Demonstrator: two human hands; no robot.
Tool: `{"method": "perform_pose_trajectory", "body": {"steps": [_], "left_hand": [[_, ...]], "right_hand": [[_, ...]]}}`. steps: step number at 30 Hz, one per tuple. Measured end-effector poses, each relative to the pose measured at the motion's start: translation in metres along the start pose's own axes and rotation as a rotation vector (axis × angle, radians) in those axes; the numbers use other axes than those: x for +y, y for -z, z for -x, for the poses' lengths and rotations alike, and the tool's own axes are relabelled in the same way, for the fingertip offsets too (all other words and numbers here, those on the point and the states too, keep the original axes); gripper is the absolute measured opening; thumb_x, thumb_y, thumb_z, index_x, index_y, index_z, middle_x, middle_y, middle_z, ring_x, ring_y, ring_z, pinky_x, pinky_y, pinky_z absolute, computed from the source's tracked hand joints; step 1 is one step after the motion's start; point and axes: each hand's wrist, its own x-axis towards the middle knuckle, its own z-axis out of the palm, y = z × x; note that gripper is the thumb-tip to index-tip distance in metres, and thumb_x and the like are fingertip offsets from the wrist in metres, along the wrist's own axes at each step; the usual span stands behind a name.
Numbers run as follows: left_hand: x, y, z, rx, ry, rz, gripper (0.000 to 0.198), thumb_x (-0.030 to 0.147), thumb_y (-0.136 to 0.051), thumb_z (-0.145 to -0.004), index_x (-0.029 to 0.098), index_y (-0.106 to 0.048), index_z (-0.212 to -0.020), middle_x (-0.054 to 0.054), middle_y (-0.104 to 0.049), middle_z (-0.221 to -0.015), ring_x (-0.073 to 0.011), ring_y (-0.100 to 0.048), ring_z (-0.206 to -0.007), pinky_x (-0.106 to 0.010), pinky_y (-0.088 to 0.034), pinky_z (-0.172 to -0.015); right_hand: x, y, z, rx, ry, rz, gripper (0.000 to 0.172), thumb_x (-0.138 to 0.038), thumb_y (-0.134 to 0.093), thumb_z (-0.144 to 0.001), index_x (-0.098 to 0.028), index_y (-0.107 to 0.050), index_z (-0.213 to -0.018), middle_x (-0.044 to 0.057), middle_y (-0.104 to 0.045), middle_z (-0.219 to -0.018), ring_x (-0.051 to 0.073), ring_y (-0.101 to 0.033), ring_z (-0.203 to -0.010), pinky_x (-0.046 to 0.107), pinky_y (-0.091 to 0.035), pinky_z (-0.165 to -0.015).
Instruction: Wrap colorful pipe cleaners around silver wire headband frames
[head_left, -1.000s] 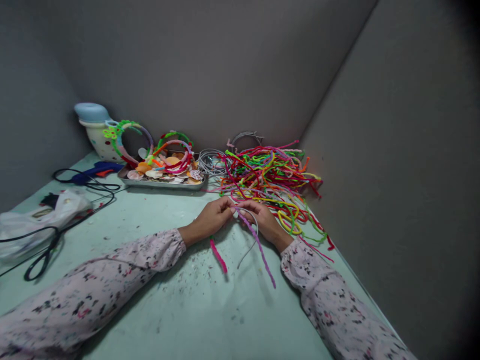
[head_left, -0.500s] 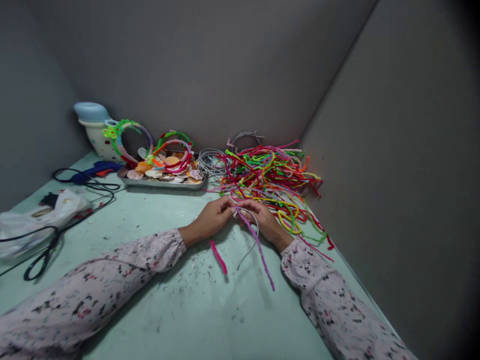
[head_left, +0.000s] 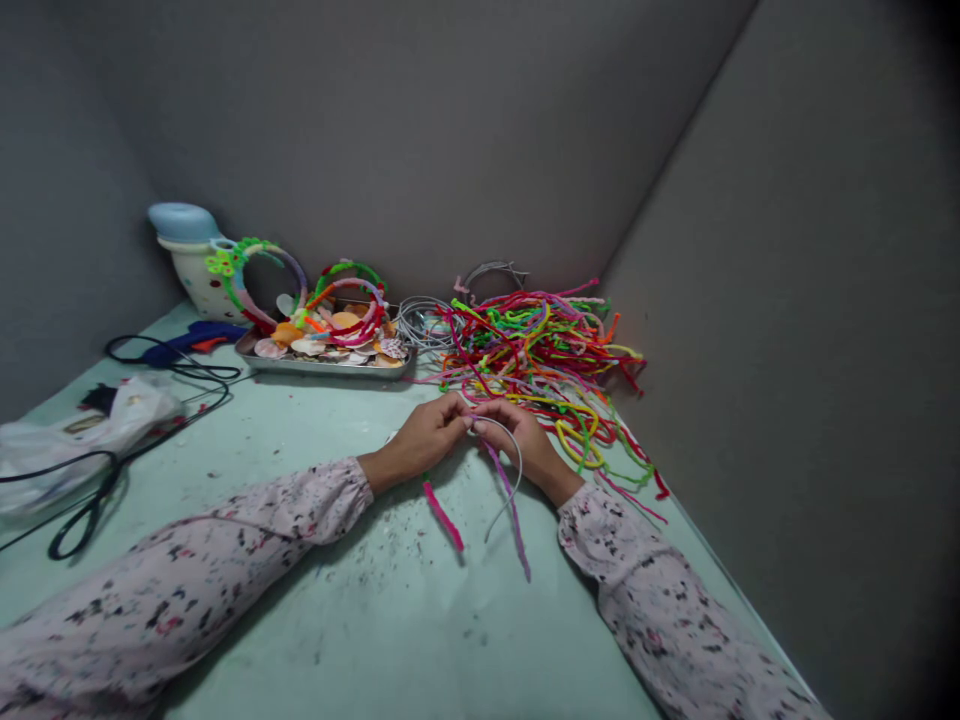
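Hand, left (head_left: 424, 437), one: reaching in from the left, wrist low, knuckles up, fingers curled, fingertips pinched together. Hand, right (head_left: 521, 440), one: reaching in from the right, back of hand up, wrist slightly bent, fingers bent inward. Fingertips of both meet nearer than the tray (head_left: 322, 370) and right of it, closed on wire and purple stem; which finger bears on which is too small to tell.

Wire (head_left: 519, 460), one, grey: out from the fingertips to the right, bowed round, free end pointing toward the near side and a little left. Purple stem (head_left: 512, 515), one: long axis running from the hands toward the near side, slanting slightly right, free end nearest the viewer. Pink stem (head_left: 444, 517), one visible length: below the left hand, same general slant.

Tray, one, metal, holding many shells (head_left: 307, 348). Hoops (head_left: 296, 272), at least three, fuzzy, multicoloured, at the tray, the leftmost bearing a green flower. Coils (head_left: 409, 330) of grey wire, two: one just beside the tray's right end, one farther right and behind.

Pile (head_left: 540, 345) of coloured stems, uncounted: right of the tray. Bottle (head_left: 202, 278), one, blue-topped: behind the tray's left end. Bag (head_left: 127, 420), one, white; cord (head_left: 116, 475), black: left of the tray and nearer. Counter (head_left: 375, 640), one, pale green, beneath all.
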Motion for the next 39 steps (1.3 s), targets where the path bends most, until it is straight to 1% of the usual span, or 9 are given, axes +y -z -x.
{"method": "perform_pose_trajectory", "body": {"steps": [3, 7, 13, 17, 21, 25, 30, 34, 39], "left_hand": [[0.001, 0.0, 0.0, -0.009, 0.018, 0.001, 0.014, 0.028, -0.048, -0.085, 0.017, -0.054, -0.08, 0.004, -0.051, -0.063, -0.0093, -0.042, -0.055, -0.02, -0.031, -0.051], [-0.001, -0.001, 0.0, -0.014, 0.056, 0.035, 0.015, 0.03, -0.048, -0.084, 0.017, -0.053, -0.079, 0.005, -0.051, -0.061, -0.0085, -0.042, -0.051, -0.02, -0.031, -0.049], [-0.009, -0.003, -0.002, -0.058, 0.136, 0.194, 0.017, 0.034, -0.051, -0.083, 0.018, -0.052, -0.08, 0.006, -0.051, -0.059, -0.0071, -0.043, -0.044, -0.019, -0.031, -0.043], [-0.011, -0.002, -0.005, -0.122, 0.23, 0.311, 0.018, 0.035, -0.055, -0.079, 0.017, -0.051, -0.078, 0.006, -0.049, -0.055, -0.0066, -0.042, -0.038, -0.018, -0.03, -0.037], [-0.011, 0.003, -0.008, -0.184, 0.302, 0.356, 0.017, 0.031, -0.058, -0.075, 0.017, -0.051, -0.073, 0.006, -0.05, -0.053, -0.0058, -0.041, -0.035, -0.019, -0.03, -0.036], [-0.016, 0.007, -0.011, -0.251, 0.327, 0.413, 0.013, 0.028, -0.059, -0.072, 0.016, -0.052, -0.072, 0.005, -0.05, -0.051, -0.0057, -0.04, -0.034, -0.019, -0.029, -0.034], [-0.019, 0.01, -0.013, -0.302, 0.348, 0.444, 0.012, 0.026, -0.059, -0.07, 0.016, -0.054, -0.072, 0.005, -0.05, -0.051, -0.0053, -0.04, -0.033, -0.018, -0.027, -0.033], [-0.017, 0.011, -0.013, -0.321, 0.361, 0.445, 0.012, 0.026, -0.059, -0.07, 0.016, -0.053, -0.071, 0.005, -0.049, -0.051, -0.005, -0.039, -0.032, -0.017, -0.027, -0.032], [-0.017, 0.011, -0.013, -0.321, 0.372, 0.449, 0.011, 0.025, -0.059, -0.07, 0.015, -0.054, -0.07, 0.005, -0.049, -0.05, -0.0051, -0.038, -0.032, -0.017, -0.027, -0.032]], "right_hand": [[0.003, 0.0, -0.001, 0.011, 0.021, 0.008, 0.027, -0.039, -0.067, -0.075, -0.018, -0.063, -0.091, 0.002, -0.064, -0.085, 0.014, -0.058, -0.069, 0.025, -0.048, -0.059], [0.007, 0.0, 0.0, 0.023, 0.056, 0.053, 0.023, -0.037, -0.065, -0.077, -0.018, -0.063, -0.091, 0.002, -0.064, -0.082, 0.013, -0.058, -0.064, 0.025, -0.048, -0.059], [0.009, 0.0, 0.001, 0.055, 0.15, 0.185, 0.016, -0.029, -0.06, -0.08, -0.018, -0.064, -0.091, 0.002, -0.066, -0.078, 0.014, -0.058, -0.066, 0.025, -0.046, -0.06], [0.007, 0.003, 0.001, 0.072, 0.248, 0.361, 0.014, -0.023, -0.058, -0.08, -0.019, -0.067, -0.09, 0.003, -0.068, -0.082, 0.016, -0.061, -0.073, 0.028, -0.047, -0.067], [0.007, 0.004, 0.003, 0.034, 0.358, 0.524, 0.017, -0.018, -0.056, -0.081, -0.02, -0.067, -0.093, 0.005, -0.068, -0.086, 0.018, -0.061, -0.08, 0.031, -0.046, -0.074], [0.007, 0.005, 0.004, 0.002, 0.418, 0.604, 0.017, -0.018, -0.054, -0.083, -0.02, -0.066, -0.096, 0.007, -0.067, -0.089, 0.019, -0.061, -0.084, 0.031, -0.046, -0.077], [0.006, 0.008, 0.003, -0.055, 0.502, 0.649, 0.019, -0.017, -0.052, -0.085, -0.02, -0.065, -0.099, 0.007, -0.066, -0.093, 0.018, -0.06, -0.086, 0.031, -0.046, -0.078], [0.007, 0.01, 0.003, -0.067, 0.544, 0.683, 0.021, -0.014, -0.052, -0.084, -0.019, -0.063, -0.101, 0.007, -0.066, -0.092, 0.018, -0.061, -0.085, 0.031, -0.047, -0.077], [0.01, 0.008, 0.004, -0.043, 0.566, 0.724, 0.022, -0.012, -0.052, -0.083, -0.019, -0.062, -0.101, 0.008, -0.066, -0.092, 0.019, -0.06, -0.086, 0.032, -0.048, -0.078]]}}
